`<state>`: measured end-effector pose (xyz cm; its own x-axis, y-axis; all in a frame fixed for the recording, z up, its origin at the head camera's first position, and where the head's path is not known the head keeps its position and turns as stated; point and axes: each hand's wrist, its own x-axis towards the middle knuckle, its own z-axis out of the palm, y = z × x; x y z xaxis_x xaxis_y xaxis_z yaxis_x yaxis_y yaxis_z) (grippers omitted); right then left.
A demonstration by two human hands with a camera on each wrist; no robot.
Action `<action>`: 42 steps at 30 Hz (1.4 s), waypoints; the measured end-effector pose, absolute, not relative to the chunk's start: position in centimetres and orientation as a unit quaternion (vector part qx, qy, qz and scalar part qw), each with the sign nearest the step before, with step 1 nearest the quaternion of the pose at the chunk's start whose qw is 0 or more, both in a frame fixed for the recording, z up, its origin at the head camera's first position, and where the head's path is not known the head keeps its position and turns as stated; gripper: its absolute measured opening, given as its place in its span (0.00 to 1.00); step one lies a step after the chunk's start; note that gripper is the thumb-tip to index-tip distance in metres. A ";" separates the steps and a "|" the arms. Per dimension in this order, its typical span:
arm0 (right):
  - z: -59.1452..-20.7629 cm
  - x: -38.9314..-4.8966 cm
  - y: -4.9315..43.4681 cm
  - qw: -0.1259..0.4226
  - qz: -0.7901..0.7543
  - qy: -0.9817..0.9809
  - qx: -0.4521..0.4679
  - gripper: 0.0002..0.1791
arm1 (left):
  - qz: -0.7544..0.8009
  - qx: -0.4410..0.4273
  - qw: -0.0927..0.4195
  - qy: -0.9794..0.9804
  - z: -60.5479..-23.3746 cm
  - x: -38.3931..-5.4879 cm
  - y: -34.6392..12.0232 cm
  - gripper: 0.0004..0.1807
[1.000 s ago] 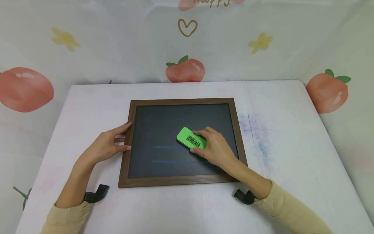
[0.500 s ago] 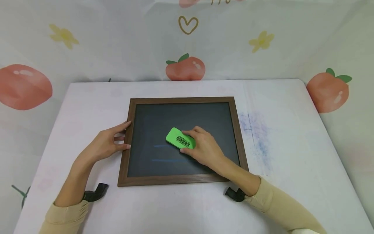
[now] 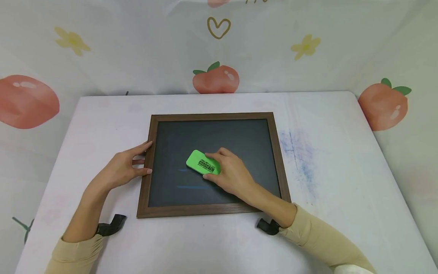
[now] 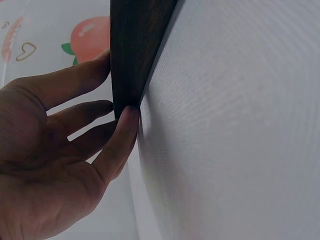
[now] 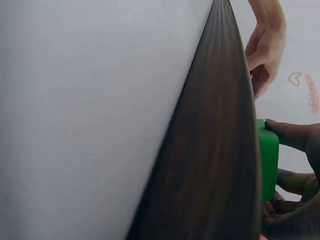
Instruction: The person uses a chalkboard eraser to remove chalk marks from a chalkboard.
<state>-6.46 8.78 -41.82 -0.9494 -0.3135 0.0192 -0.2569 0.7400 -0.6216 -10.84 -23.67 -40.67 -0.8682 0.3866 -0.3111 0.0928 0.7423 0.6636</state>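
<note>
A small blackboard (image 3: 212, 137) in a brown wooden frame (image 3: 205, 209) lies on the white table. Across its dark face my right hand (image 3: 232, 173) pinches a green eraser (image 3: 202, 163) between thumb and fingers, flat on the board. Two blue lines (image 3: 193, 187) show on the board; the upper one is partly covered by the eraser. At the frame's left side my left hand (image 3: 119, 169) touches the edge with extended fingertips and thumb. In the left wrist view the fingertips (image 4: 131, 116) meet the frame's dark side. Beyond the frame in the right wrist view, the eraser (image 5: 268, 160) stays between the fingers.
The white table (image 3: 328, 160) carries a smeared blue stain (image 3: 302, 156) right of the board. Behind it hangs a white cloth (image 3: 154, 45) printed with peaches, flowers and a heart. A black wrist mount (image 3: 112, 225) juts from the left sleeve, another (image 3: 268, 226) from the right.
My right hand has slid the eraser leftward over the board, and less of the upper blue line shows left of it. The left hand keeps its place at the frame.
</note>
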 end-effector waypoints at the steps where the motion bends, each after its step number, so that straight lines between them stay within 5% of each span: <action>1: -41.8 -6.5 8.7 0.044 -0.327 0.931 -0.155 0.34 | 0.334 0.132 0.220 0.907 -40.7 -10.8 -23.7 0.50; 29: -41.7 -7.1 6.5 0.060 -0.267 0.918 -0.287 0.34 | 0.330 0.132 0.216 0.909 -41.1 -10.9 -23.5 0.50; 42: -41.0 -7.4 7.4 0.121 -0.256 0.906 -0.314 0.33 | 0.329 0.140 0.215 0.909 -41.0 -10.8 -23.6 0.50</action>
